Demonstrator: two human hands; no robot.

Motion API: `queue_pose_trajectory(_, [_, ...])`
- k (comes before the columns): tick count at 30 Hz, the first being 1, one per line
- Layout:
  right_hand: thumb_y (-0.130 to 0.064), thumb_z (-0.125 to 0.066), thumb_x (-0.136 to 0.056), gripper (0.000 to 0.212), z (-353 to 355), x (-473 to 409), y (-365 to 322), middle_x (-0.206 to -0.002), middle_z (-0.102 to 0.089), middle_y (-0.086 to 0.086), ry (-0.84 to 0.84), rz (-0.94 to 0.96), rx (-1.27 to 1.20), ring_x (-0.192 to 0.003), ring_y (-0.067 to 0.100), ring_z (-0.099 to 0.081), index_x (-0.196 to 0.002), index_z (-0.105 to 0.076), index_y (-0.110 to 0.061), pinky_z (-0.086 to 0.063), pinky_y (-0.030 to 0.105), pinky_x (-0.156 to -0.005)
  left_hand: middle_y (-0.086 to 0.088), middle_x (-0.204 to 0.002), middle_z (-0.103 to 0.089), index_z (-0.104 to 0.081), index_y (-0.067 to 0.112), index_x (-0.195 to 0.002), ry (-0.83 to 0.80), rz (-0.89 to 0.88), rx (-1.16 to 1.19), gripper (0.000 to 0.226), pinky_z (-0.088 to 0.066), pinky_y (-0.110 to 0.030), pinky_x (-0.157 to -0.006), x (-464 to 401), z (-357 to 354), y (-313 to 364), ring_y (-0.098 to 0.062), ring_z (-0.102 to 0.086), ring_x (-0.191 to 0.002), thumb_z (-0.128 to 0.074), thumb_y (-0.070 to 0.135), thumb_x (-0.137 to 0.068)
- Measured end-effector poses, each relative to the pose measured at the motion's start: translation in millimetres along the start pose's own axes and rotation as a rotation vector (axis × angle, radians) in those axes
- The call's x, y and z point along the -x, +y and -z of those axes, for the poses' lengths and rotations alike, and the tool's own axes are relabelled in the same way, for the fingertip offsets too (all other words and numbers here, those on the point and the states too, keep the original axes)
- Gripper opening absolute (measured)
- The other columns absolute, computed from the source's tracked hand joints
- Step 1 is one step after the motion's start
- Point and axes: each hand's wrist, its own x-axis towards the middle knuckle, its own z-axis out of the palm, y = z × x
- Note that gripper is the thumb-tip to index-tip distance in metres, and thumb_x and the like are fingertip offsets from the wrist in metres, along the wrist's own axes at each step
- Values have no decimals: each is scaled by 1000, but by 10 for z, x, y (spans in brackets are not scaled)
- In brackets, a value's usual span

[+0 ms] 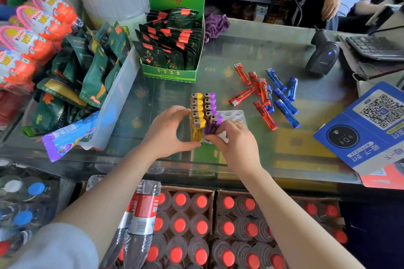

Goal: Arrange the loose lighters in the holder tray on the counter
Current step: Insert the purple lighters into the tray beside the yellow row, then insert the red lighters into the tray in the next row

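Observation:
A white holder tray (pixel 235 115) with round holes rests on the glass counter. A row of yellow lighters (pixel 197 113) and a row of purple lighters (pixel 210 111) stand upright in it. My left hand (pixel 168 132) cups the left side of the yellow row and the tray's front edge. My right hand (pixel 235 140) pinches the nearest purple lighter (pixel 213 125) at its base. Several loose red lighters (pixel 258 91) and blue lighters (pixel 284 99) lie scattered on the counter right of the tray.
A green display box of tea packets (pixel 172 50) stands behind the tray. Snack bags fill a clear bin (pixel 118 94) on the left. A barcode scanner (pixel 322 57), a keyboard (pixel 376 47) and a blue QR payment sign (pixel 367 126) sit at right. Another person sits at the far right.

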Motion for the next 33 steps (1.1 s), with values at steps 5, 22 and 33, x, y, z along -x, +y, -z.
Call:
queue_pose_trajectory(5, [-39,-65,-72,31,69,-48,71,-60,-58,-5,-30,226,153,-60,21,-54,-66,-55,-10,-42,26,-47,4,-126,-48,-48,23,-123,1,-3,-4,76,-39,-45,-96,1,-3,3,-14,-44,-114,-64,61,-59])
queue_pose_trajectory(22, [-18,-54,-89,17,378,-457,457,-68,-53,-1,-54,-157,-212,-61,14,-43,-77,-59,-8,-31,15,-54,5,-129,-43,-44,23,-126,-38,27,-33,80,-35,-41,-100,10,18,20,-13,-40,-117,-61,63,-59])
queue_pose_trajectory(33, [7,-42,-83,54,260,-882,709,-137,-47,4,-328,38,507,-111,30,-46,-131,-44,-15,-43,40,-80,6,-128,-43,-44,25,-125,-36,23,-35,83,-36,-41,-99,4,17,6,-12,-40,-116,-52,70,-55])
